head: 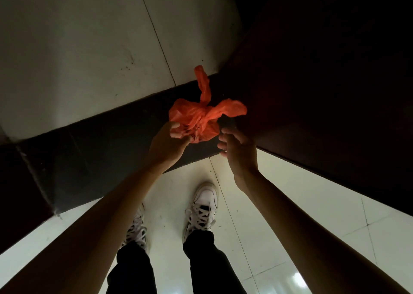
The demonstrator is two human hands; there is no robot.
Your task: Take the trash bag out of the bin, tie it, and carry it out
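The orange trash bag (pixel 196 121) is out of any bin and looks knotted, two loose ears sticking up beyond the hands; carrying out seems underway. It is small, crinkled, lightly filled. The left hand (pixel 172 140) grips its underside; the right hand (pixel 238 148) hovers just beside it, fingers spread.

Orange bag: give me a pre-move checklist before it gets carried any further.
1. Bag out of the bin: ok, orange bag is in the air, no bin in view.
2. Neck tied: ok, gathered with two tails sticking out.
3. Left hand gripping bag: ok, fingers on its side.
4. Right hand gripping: not ok, open beside the bag.
5. Leaks: cannot tell.
6. Path: cannot tell; dark threshold strip ahead of white shoes.
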